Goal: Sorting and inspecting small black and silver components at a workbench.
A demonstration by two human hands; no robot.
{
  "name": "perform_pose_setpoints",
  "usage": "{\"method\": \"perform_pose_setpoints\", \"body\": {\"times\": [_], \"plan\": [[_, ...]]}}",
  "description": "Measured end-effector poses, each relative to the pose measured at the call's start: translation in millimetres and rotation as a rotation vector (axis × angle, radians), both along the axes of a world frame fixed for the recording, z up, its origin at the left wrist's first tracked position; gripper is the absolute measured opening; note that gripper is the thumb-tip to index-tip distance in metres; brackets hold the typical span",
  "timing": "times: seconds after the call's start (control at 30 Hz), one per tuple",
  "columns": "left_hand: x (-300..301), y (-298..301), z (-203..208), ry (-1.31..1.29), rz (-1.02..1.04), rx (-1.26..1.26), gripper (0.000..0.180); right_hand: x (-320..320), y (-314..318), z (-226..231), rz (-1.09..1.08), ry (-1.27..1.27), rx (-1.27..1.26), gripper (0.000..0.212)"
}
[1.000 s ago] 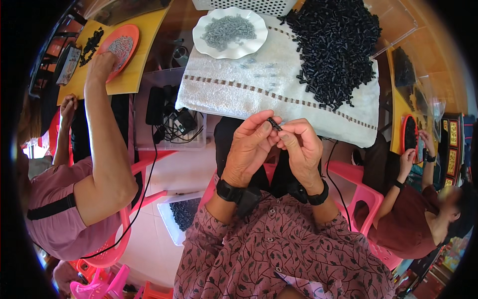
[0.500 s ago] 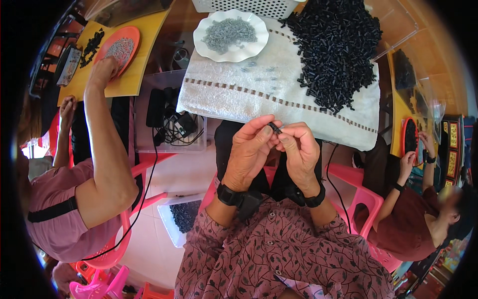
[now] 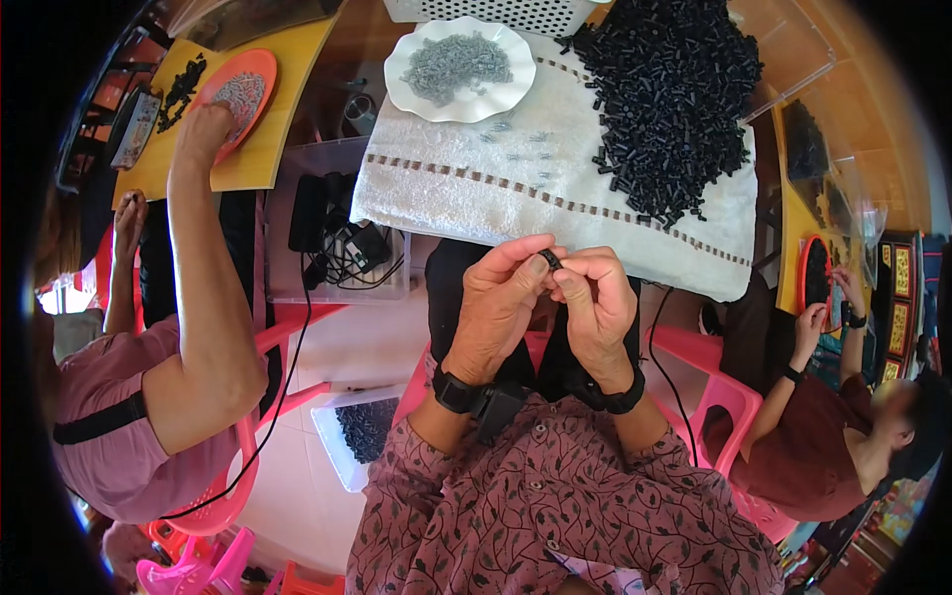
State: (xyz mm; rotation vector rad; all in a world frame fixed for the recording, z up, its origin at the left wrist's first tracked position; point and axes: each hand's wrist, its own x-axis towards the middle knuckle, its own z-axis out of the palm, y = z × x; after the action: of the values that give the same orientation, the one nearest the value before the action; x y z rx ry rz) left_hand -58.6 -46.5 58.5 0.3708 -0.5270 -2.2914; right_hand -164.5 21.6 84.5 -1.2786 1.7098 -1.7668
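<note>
A small black cylindrical piece [image 3: 550, 260] is pinched between my two hands, just past the near edge of the towel. My left hand [image 3: 503, 297] grips it with thumb and fingertips. From the other side my right hand [image 3: 597, 297] closes thumb and forefinger on its end. Whether a second small part is between the fingertips is hidden. Ahead, a heap of similar black pieces [image 3: 674, 109] covers the right part of the white towel [image 3: 446, 198]. On the left stands a white scalloped plate [image 3: 402, 97] holding many small clear-grey pieces [image 3: 458, 67].
Several loose clear pieces [image 3: 516, 144] lie on the towel. A white perforated basket [image 3: 496, 12] stands behind. At left, a co-worker's hand [image 3: 205, 134] is over an orange plate [image 3: 260, 111]; another person [image 3: 833, 436] works at right. A tub of black pieces [image 3: 327, 436] sits on the floor.
The black piece has turned between my fingertips and shows shorter; my hands stay almost in place. The left co-worker's arm has shifted slightly left.
</note>
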Motion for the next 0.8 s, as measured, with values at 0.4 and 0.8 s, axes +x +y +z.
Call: {"method": "perform_pose_setpoints", "body": {"times": [0.4, 0.8], "plan": [[0.7, 0.5, 3.5, -0.079, 0.004, -0.088, 0.026, -3.4, 1.2, 1.6, 0.003, 0.035, 0.015, 0.007], [-0.7, 2.2, 2.0, -0.021, -0.020, -0.005, 0.026, -5.0, 2.8, -1.0, 0.018, -0.026, 0.031, 0.014]]}}
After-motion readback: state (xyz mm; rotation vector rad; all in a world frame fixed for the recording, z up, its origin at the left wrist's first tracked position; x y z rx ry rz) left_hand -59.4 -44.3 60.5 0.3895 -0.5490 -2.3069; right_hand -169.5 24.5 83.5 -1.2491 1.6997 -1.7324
